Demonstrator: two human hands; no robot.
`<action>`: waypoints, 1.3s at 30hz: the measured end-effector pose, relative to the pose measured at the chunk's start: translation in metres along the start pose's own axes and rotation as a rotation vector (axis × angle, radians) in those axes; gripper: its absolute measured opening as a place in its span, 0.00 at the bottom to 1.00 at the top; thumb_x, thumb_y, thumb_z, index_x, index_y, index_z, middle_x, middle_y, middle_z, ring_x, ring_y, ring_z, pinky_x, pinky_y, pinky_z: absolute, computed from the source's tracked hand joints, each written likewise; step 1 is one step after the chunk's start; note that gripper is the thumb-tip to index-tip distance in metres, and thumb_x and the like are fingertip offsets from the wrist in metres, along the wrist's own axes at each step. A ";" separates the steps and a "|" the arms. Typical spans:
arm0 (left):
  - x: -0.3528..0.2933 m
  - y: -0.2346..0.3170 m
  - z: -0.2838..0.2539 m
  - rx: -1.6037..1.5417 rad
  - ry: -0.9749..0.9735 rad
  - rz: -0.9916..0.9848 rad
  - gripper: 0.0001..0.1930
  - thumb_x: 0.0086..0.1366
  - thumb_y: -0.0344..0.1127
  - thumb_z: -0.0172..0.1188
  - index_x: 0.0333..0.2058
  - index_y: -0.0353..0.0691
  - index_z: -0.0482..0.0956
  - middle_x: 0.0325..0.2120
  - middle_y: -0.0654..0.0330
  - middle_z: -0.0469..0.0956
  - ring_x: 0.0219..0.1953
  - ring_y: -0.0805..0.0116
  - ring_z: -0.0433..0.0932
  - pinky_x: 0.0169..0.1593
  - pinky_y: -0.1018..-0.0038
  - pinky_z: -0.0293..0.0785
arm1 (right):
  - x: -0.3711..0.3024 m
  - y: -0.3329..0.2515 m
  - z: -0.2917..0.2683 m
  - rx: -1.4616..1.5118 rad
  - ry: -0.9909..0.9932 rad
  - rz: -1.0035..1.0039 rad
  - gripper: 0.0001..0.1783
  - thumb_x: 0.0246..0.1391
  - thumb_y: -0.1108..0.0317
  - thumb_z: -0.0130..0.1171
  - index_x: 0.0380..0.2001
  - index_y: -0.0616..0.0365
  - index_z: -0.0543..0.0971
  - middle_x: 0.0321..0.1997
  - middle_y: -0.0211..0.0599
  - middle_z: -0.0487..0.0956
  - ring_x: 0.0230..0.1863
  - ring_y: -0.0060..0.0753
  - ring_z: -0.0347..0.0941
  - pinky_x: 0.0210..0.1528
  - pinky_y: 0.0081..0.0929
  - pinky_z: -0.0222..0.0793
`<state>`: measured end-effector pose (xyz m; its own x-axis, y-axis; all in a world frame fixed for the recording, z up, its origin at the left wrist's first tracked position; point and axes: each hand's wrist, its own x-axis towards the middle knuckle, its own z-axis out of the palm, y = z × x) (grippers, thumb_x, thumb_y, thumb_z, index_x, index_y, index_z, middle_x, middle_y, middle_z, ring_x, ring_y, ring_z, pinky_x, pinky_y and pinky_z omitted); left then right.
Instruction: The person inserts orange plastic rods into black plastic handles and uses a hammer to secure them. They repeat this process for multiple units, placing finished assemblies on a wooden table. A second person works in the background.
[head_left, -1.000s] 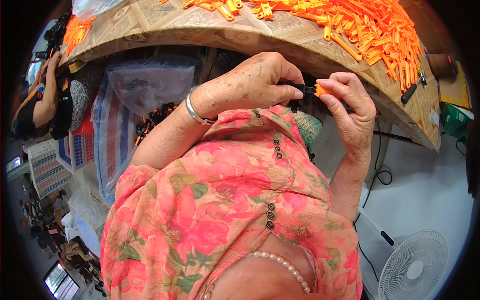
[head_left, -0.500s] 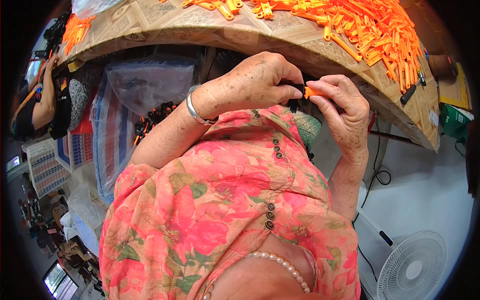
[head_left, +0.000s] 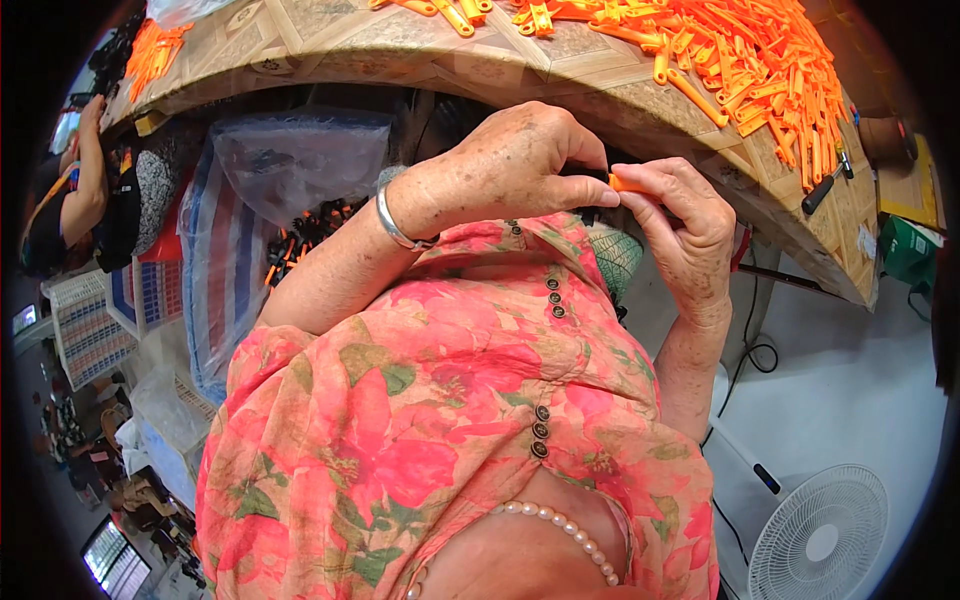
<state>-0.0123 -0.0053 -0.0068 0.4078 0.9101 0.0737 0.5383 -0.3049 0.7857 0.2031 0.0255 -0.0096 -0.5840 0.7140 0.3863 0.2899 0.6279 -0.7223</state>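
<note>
My right hand (head_left: 688, 225) pinches a small orange plastic piece (head_left: 626, 184) between thumb and fingertips, just beyond the table's near edge and above my lap. My left hand (head_left: 520, 160), with a silver bangle on its wrist, meets it from the left. Its thumb and forefinger are bent together against the end of the orange piece. Whatever sits between them is dark and mostly covered by the fingers. A big heap of orange plastic pieces (head_left: 770, 80), long and narrow, lies on the table (head_left: 400, 65) at the far right.
A screwdriver (head_left: 820, 192) with a black handle lies at the table's right edge. Lower right stands a white fan (head_left: 822, 542). At left, a striped bag (head_left: 225, 270) is near black-and-orange parts (head_left: 300, 245). Another person's arm (head_left: 88, 190) shows at far left.
The fingertips of both hands have drawn closer together, covering more of the orange piece and the dark gap. The head view has shifted slightly.
</note>
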 end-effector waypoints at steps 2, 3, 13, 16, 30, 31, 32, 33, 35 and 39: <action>-0.001 0.002 0.001 0.059 0.047 -0.002 0.13 0.58 0.38 0.66 0.34 0.33 0.82 0.23 0.49 0.79 0.24 0.56 0.79 0.31 0.68 0.73 | 0.000 0.000 0.003 -0.069 0.024 -0.044 0.11 0.46 0.78 0.66 0.36 0.57 0.84 0.31 0.34 0.81 0.34 0.32 0.78 0.36 0.27 0.73; -0.001 0.003 0.001 0.098 0.055 0.005 0.13 0.57 0.38 0.66 0.34 0.34 0.82 0.23 0.49 0.79 0.25 0.54 0.78 0.31 0.67 0.74 | 0.000 0.000 0.004 -0.103 0.039 -0.066 0.11 0.47 0.78 0.66 0.36 0.57 0.84 0.31 0.34 0.81 0.33 0.32 0.78 0.36 0.27 0.73; -0.004 0.004 0.003 0.314 0.110 0.149 0.11 0.53 0.38 0.66 0.31 0.37 0.82 0.24 0.52 0.80 0.27 0.50 0.79 0.31 0.63 0.74 | 0.000 -0.010 -0.002 0.087 -0.110 0.198 0.07 0.53 0.73 0.63 0.35 0.63 0.83 0.30 0.39 0.82 0.31 0.30 0.79 0.33 0.25 0.73; -0.004 0.005 0.002 0.277 0.111 0.137 0.11 0.53 0.38 0.66 0.31 0.37 0.82 0.25 0.52 0.80 0.28 0.50 0.79 0.31 0.63 0.74 | -0.001 -0.006 0.000 0.116 -0.078 0.179 0.07 0.52 0.73 0.63 0.36 0.62 0.83 0.30 0.39 0.81 0.31 0.30 0.79 0.32 0.25 0.73; -0.007 0.004 -0.004 -0.156 -0.098 0.029 0.09 0.58 0.27 0.61 0.37 0.29 0.80 0.24 0.51 0.79 0.26 0.67 0.78 0.34 0.71 0.75 | -0.002 -0.007 -0.009 -0.321 -0.040 -0.314 0.14 0.43 0.69 0.71 0.36 0.56 0.83 0.33 0.33 0.81 0.32 0.34 0.79 0.33 0.27 0.76; -0.006 0.006 -0.006 -0.192 -0.121 0.019 0.09 0.58 0.28 0.61 0.37 0.29 0.80 0.24 0.51 0.79 0.26 0.67 0.78 0.34 0.71 0.75 | -0.003 -0.006 -0.008 -0.274 -0.040 -0.300 0.14 0.43 0.68 0.71 0.35 0.57 0.83 0.33 0.33 0.81 0.32 0.35 0.79 0.32 0.28 0.76; -0.006 0.007 -0.008 -0.227 -0.145 0.009 0.09 0.58 0.28 0.61 0.37 0.30 0.80 0.23 0.51 0.79 0.26 0.67 0.78 0.34 0.71 0.75 | -0.005 -0.005 -0.007 -0.247 -0.028 -0.295 0.13 0.43 0.69 0.71 0.35 0.58 0.83 0.32 0.34 0.82 0.32 0.35 0.80 0.32 0.28 0.76; -0.005 0.008 -0.009 -0.237 -0.174 -0.006 0.09 0.58 0.28 0.61 0.37 0.30 0.80 0.23 0.50 0.79 0.25 0.66 0.78 0.33 0.71 0.74 | -0.007 -0.004 -0.005 -0.220 -0.016 -0.290 0.13 0.43 0.69 0.71 0.35 0.58 0.82 0.32 0.35 0.82 0.32 0.36 0.80 0.32 0.28 0.76; -0.003 0.009 -0.011 -0.256 -0.233 -0.035 0.09 0.58 0.28 0.61 0.36 0.30 0.80 0.22 0.49 0.78 0.25 0.64 0.78 0.33 0.70 0.74 | -0.011 -0.001 -0.002 -0.192 -0.015 -0.277 0.13 0.44 0.69 0.70 0.35 0.59 0.82 0.31 0.35 0.82 0.31 0.36 0.80 0.31 0.29 0.76; -0.005 0.011 -0.011 0.161 -0.184 0.152 0.07 0.57 0.28 0.61 0.33 0.30 0.80 0.20 0.47 0.76 0.24 0.60 0.78 0.32 0.68 0.73 | -0.018 -0.005 -0.005 -0.302 0.006 -0.317 0.11 0.44 0.71 0.70 0.32 0.60 0.82 0.30 0.36 0.82 0.28 0.35 0.80 0.30 0.28 0.76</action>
<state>-0.0166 -0.0101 0.0080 0.6117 0.7889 0.0594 0.5648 -0.4880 0.6655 0.2154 0.0108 -0.0098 -0.6754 0.4727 0.5660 0.3067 0.8781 -0.3673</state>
